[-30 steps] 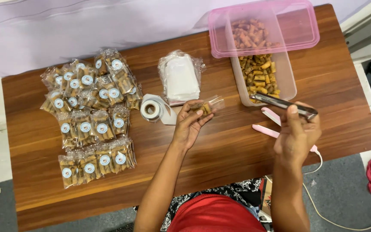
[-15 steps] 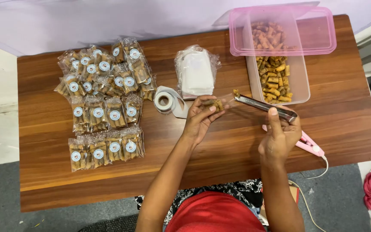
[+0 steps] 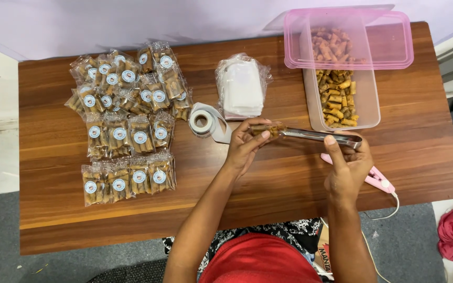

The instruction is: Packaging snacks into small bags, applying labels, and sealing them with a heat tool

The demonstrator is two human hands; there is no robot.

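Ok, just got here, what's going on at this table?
A person is bagging snacks. The left hand holds a small clear bag open, and the right hand pushes metal tongs into its mouth. The snacks come from an open tub, its pink lid resting across its far end. Filled, stickered packets lie in rows on the left. A sticker roll and a stack of empty bags sit in the middle, and a pink sealer lies by the right hand.
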